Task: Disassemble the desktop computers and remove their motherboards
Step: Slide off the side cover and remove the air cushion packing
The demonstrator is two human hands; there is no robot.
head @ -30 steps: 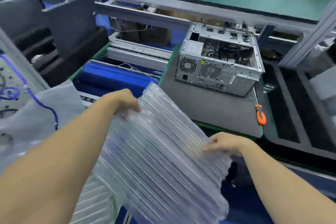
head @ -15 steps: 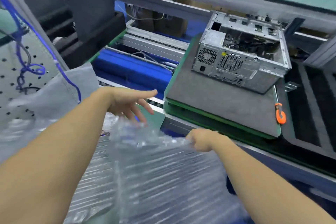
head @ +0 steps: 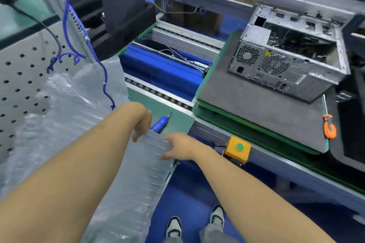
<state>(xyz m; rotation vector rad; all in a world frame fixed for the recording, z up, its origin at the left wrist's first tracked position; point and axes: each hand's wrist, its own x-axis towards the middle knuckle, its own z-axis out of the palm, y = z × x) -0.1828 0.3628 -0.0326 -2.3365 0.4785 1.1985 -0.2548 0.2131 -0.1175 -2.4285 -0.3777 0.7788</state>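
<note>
Two hands are set on one folded sheet of clear air-cushion wrap [head: 146,163] at the near edge of the table [head: 173,116]. The left hand [head: 141,122] is curled over the far end of the wrap, its fingers hooked down across the edge, while the right hand [head: 178,147] is laid against the right side with the fingers pointing inward; whether these fingers pinch the plastic or only press it cannot be told. The wrap appears to be steadied from two sides so that it can be put down beside the loose pile of the same material [head: 59,108] heaped against the perforated panel [head: 21,69], out of the work area.

A blue electric screwdriver [head: 161,122] lies just beyond the left hand, seemingly kept within easy reach for unscrewing. The desktop computer [head: 286,59] is well apart from both hands, resting on its side on a grey foam pad [head: 256,108], with its open side upward so the interior is exposed from above. An orange-handled tool [head: 329,126] is laid at the pad's right edge. Disassembly itself is judged not to be in hand at this instant.
</note>
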